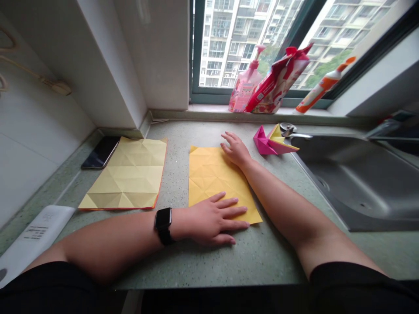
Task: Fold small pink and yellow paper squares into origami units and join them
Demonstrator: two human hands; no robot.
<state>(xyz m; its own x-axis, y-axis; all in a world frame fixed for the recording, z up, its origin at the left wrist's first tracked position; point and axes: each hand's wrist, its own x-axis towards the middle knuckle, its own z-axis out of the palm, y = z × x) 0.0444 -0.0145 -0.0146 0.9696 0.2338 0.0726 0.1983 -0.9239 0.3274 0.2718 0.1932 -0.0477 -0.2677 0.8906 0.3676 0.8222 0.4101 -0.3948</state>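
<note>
A creased yellow sheet of paper (209,170) lies on the counter in front of me. My left hand (212,220), below a black watch (163,222), rests flat across its near edge with fingers spread. At the sheet's far right corner is my right hand (236,149), its fingers stretched out and apart. Neither hand grasps anything. To the left, a stack of pale yellow creased paper (131,174) with a reddish edge lies beside a dark phone (101,152). A folded pink and yellow paper piece (273,141) stands just right of my right hand.
A steel sink (363,174) takes up the right side. On the sill stand a pink pump bottle (245,89), a red and white bag (278,83) and an orange and white bottle (322,89). A long white device (37,235) lies at the near left.
</note>
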